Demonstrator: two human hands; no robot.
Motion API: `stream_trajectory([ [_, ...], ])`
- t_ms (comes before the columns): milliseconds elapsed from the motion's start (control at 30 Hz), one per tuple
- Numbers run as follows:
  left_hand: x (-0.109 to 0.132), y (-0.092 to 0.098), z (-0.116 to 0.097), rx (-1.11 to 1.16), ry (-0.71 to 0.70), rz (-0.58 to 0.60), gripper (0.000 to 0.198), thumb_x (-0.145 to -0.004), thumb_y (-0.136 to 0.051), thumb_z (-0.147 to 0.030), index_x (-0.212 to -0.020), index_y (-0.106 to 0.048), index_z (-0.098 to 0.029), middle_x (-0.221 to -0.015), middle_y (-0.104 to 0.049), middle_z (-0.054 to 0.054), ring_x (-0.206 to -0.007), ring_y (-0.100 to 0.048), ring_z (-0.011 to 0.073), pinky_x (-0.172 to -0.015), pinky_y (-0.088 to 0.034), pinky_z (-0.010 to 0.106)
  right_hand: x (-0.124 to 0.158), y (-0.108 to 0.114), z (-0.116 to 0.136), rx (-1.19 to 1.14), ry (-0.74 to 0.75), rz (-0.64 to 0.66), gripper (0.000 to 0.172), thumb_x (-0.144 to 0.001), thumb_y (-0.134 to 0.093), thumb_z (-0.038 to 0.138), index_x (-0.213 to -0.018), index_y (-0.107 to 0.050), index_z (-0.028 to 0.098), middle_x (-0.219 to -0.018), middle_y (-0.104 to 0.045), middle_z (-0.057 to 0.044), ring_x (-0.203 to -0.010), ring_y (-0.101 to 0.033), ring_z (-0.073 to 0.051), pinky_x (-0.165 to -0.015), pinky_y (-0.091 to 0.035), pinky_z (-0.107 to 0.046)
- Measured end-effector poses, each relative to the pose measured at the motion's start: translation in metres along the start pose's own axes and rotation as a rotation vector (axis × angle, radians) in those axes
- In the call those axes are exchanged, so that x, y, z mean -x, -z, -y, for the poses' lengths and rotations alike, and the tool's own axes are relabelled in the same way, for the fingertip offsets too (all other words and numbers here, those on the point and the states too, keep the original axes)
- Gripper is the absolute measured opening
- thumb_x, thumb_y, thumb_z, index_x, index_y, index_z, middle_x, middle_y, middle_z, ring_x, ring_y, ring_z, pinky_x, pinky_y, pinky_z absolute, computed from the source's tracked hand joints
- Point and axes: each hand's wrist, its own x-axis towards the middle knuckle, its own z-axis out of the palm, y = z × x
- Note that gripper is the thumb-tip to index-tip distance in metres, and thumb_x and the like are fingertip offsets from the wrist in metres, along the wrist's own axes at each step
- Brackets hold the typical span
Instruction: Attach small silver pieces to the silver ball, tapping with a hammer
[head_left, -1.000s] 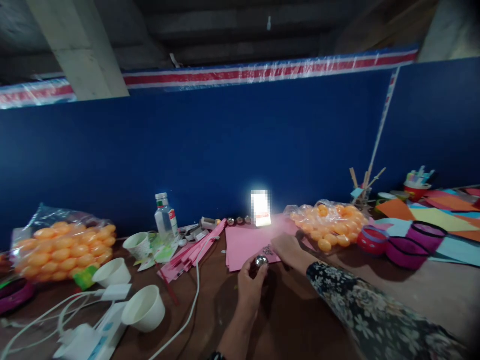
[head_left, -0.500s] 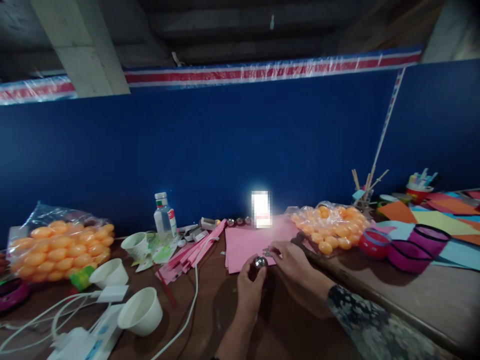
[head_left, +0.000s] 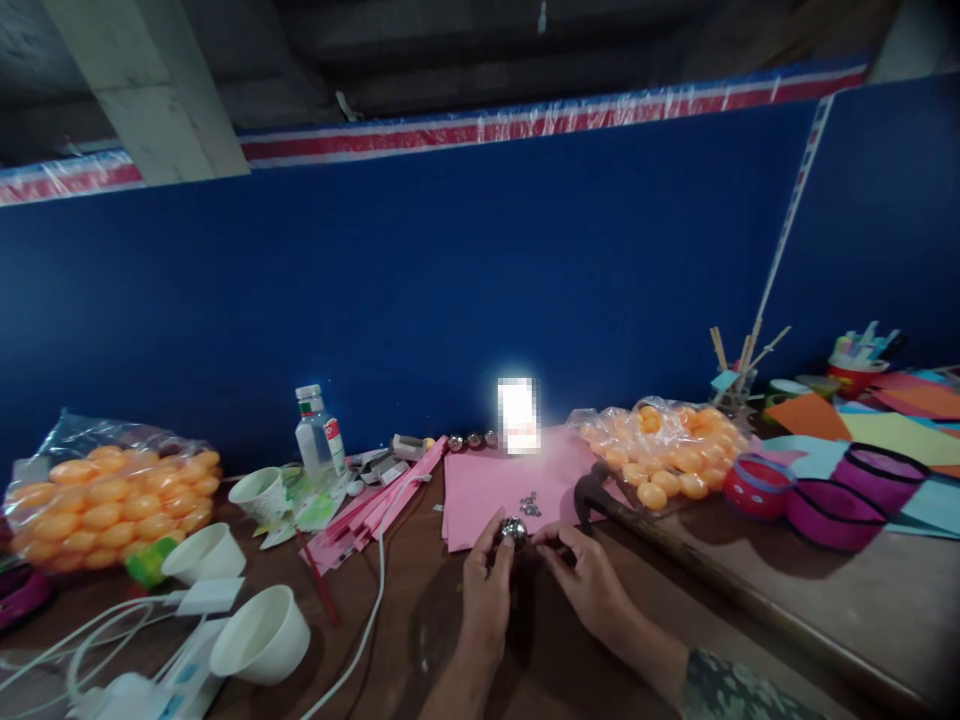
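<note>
Left hand (head_left: 487, 592) low centre, fingertips clamped on a small silver ball (head_left: 514, 530), which is held just above the counter (head_left: 825, 590) at the near edge of the pink paper sheet (head_left: 499, 480). Right hand (head_left: 589, 585) is just beside it, thumb and forefinger drawn together at the ball's right side. Too small to tell if they pinch anything or only touch the ball. Both hands are close together, knuckles up. Right forearm shows a patterned sleeve (head_left: 739, 692) at the bottom edge.

A scatter of tiny silver bits (head_left: 530, 507) lies on the pink sheet, just beyond the ball. Behind the sheet, against the blue wall (head_left: 450, 300), there's a bright blurred rectangle (head_left: 519, 415), with three more small silver balls (head_left: 472, 440) just left of it.

Left side: pink paper strips (head_left: 375, 505) fanned out, a white cable (head_left: 379, 590) running over them toward the near edge, a clear bottle (head_left: 315, 435) standing upright and three white paper cups (head_left: 262, 633) tipped on their sides. Far left is a bag of orange balls (head_left: 112, 495).

Right side: second bag of orange balls (head_left: 667, 450), near the pink sheet. A dark curved stick (head_left: 675, 555) lies on the counter from the sheet toward the near right. Past that, a red ring (head_left: 757, 485) and magenta rings (head_left: 836, 495), with coloured paper sheets (head_left: 885, 430) behind.
</note>
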Motion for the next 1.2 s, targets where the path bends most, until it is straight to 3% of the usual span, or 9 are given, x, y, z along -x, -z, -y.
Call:
stream_trajectory([
  [200,0.001,0.003,0.0,-0.053,0.016,0.035,0.048,-0.071,-0.06,-0.035,-0.115,-0.053,-0.018,-0.113,-0.06,0.009,-0.105,-0.054,0.0217,-0.091,-0.041,0.033,0.002,-0.001,-0.001,-0.038,0.005,0.017,0.009,-0.081,-0.046,0.016,-0.084,-0.055,0.018,-0.084,-0.06,-0.003,-0.079,-0.058,-0.016,-0.073,-0.046,-0.026],
  [800,0.0,0.002,-0.006,-0.161,-0.033,0.01,0.046,-0.072,-0.058,-0.036,-0.113,-0.055,-0.016,-0.111,-0.061,0.009,-0.104,-0.054,0.0224,-0.092,-0.039,0.034,0.004,-0.003,-0.003,-0.076,0.014,0.074,0.01,-0.082,-0.043,0.019,-0.085,-0.053,0.019,-0.099,-0.058,-0.008,-0.088,-0.057,-0.017,-0.08,-0.047,-0.029],
  [1200,0.004,-0.001,-0.006,-0.151,-0.073,0.049,0.041,-0.072,-0.058,-0.03,-0.11,-0.056,-0.015,-0.106,-0.063,0.01,-0.099,-0.057,0.0208,-0.09,-0.041,0.034,0.004,-0.003,-0.008,0.017,0.088,0.078,0.009,-0.082,-0.044,0.019,-0.084,-0.053,0.02,-0.09,-0.056,-0.006,-0.087,-0.053,-0.018,-0.077,-0.046,-0.028],
])
